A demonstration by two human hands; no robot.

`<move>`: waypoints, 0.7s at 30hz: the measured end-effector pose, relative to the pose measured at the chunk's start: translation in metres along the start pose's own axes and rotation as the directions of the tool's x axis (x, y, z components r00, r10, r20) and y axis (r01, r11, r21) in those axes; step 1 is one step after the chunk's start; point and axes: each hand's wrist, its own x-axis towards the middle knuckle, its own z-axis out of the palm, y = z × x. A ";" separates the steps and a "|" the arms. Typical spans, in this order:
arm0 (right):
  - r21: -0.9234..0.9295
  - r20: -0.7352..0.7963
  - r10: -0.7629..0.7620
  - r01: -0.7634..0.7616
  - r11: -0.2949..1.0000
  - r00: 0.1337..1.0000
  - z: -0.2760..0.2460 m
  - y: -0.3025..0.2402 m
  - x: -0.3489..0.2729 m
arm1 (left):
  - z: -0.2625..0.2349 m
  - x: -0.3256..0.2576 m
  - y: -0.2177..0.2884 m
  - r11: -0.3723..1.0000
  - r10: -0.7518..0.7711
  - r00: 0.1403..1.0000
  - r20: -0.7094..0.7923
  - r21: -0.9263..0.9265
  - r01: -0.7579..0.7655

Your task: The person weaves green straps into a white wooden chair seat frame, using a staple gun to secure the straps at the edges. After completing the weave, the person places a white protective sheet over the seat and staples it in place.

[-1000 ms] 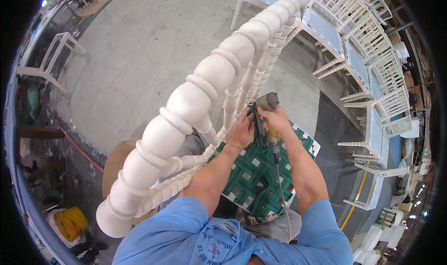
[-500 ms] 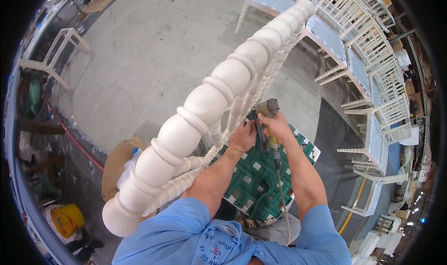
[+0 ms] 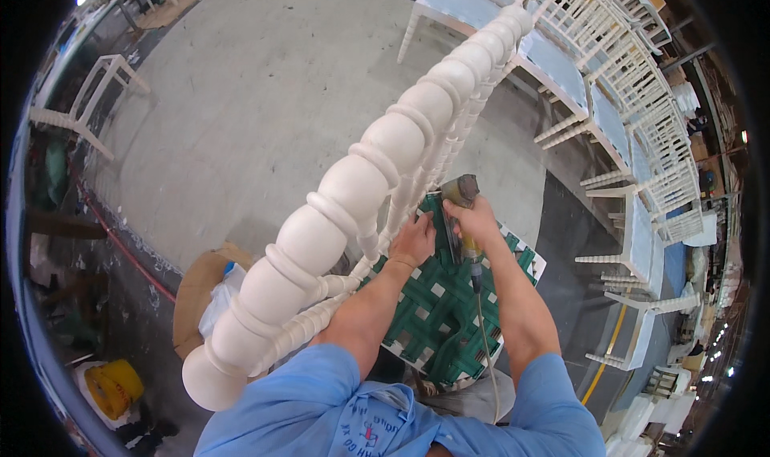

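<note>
A white turned-wood chair back (image 3: 353, 192) rises close under the camera, its beaded top rail running from lower left to upper right. Below it the chair's seat frame (image 3: 520, 295) carries woven green webbing (image 3: 437, 312). My right hand (image 3: 473, 220) grips a yellow-and-grey pneumatic stapler (image 3: 459, 204) with a thin hose trailing down toward me. My left hand (image 3: 413, 240) presses flat on the green webbing beside the tool's nose, next to the chair's spindles.
A long row of white chairs (image 3: 618, 120) lines the right side. Another white chair (image 3: 80, 112) stands at far left on the concrete floor. A round wooden stool with a white bag (image 3: 210, 292) and a yellow roll (image 3: 112, 385) sit at lower left.
The view has shifted slightly, so the chair rail sits a little more to the right. Both hands stay on the webbing and stapler in nearly the same place.
</note>
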 end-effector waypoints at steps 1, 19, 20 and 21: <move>-0.010 -0.017 0.012 -0.012 1.000 1.000 0.001 -0.001 -0.002 | 0.000 -0.001 0.000 1.000 -0.012 1.000 0.000 0.002 0.012; 0.432 -0.514 0.405 -0.180 0.884 0.756 -0.157 0.090 -0.395 | -0.010 0.044 0.006 0.852 0.407 0.913 -0.021 0.369 -0.371; 0.454 -0.550 0.487 -0.247 0.856 0.678 -0.158 0.098 -0.438 | -0.010 0.050 0.010 0.807 0.452 0.892 -0.003 0.428 -0.407; 0.428 -0.612 0.532 -0.320 0.845 0.586 -0.156 0.107 -0.478 | -0.011 0.059 0.013 0.769 0.497 0.867 0.010 0.459 -0.446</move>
